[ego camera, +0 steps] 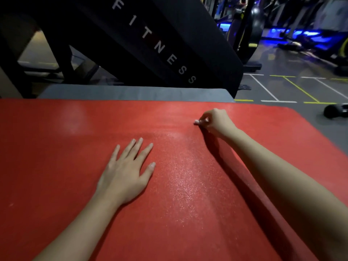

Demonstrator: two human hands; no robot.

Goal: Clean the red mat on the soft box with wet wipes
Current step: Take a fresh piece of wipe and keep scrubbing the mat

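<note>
The red mat (pixel 56 166) is spread flat over the grey soft box (pixel 131 92), of which a bare strip is left showing beyond the mat's far edge. The left hand (pixel 126 172) is laid palm down near the middle of the mat, with fingers straight and spread; nothing is held in it. The right hand (pixel 216 122) is set closer to the far right corner, its fingers curled tightly around something small and pale at the fingertips. This is probably a bunched wet wipe (pixel 196 122), though too little of it is shown in the dim light to be sure. A glistening band is seen on the mat, running from the right hand toward the near edge, and is judged to be a damp, wiped surface.

The mat is judged to be light, thin and flexible, with a grainy face against which a wipe is likely to drag, so that the mat may creep on the box. It is better steadied under a flat palm than gripped; for lifting, an edge or corner would be taken. The wipe is soft and limp and is best kept bunched.
</note>
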